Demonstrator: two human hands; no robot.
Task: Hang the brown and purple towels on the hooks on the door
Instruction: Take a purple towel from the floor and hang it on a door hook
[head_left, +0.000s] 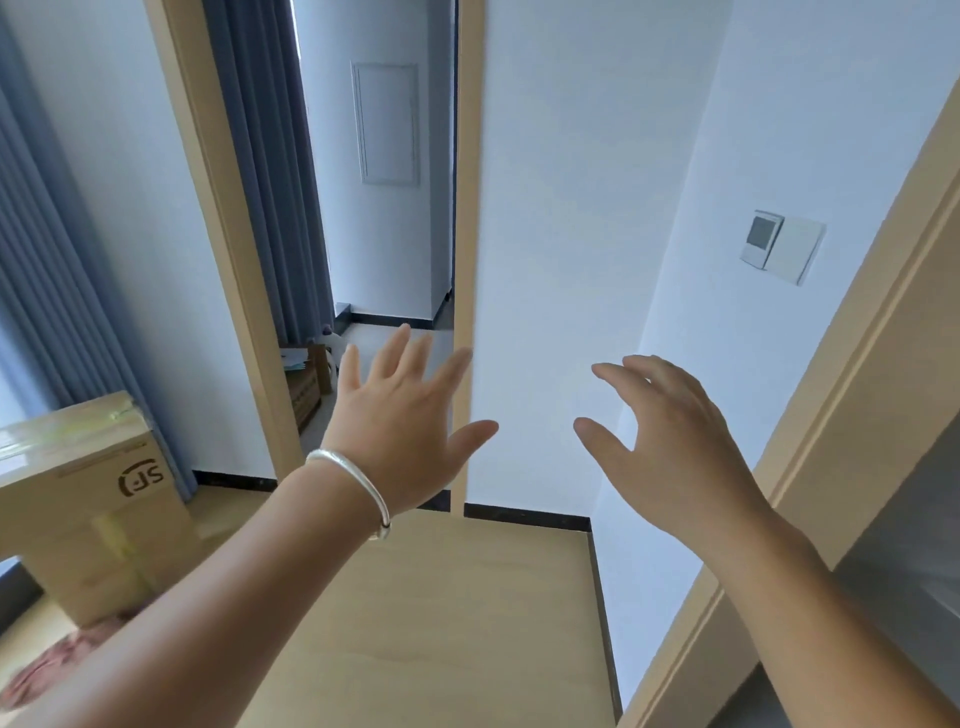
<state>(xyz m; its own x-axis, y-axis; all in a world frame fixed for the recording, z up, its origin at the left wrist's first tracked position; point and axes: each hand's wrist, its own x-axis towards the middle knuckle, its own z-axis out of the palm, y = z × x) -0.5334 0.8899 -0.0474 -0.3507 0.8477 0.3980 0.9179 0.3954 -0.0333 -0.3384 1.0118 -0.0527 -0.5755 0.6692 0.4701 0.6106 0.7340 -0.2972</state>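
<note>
Both my hands are raised in front of me and hold nothing. My left hand (400, 421), with a silver bangle on the wrist, has its fingers spread in front of a wooden door frame (464, 260). My right hand (670, 441) hovers with relaxed, slightly bent fingers before the white wall. A crumpled brownish-pink cloth (57, 662), possibly a towel, lies on the floor at the lower left beside a box. No hooks and no purple towel are in view.
A cardboard box (88, 499) stands on the floor at the left, with blue curtains (47, 260) behind it. An open doorway (384, 234) leads to another room. A wall switch panel (782, 244) is on the right wall, beside another wooden frame (841, 415).
</note>
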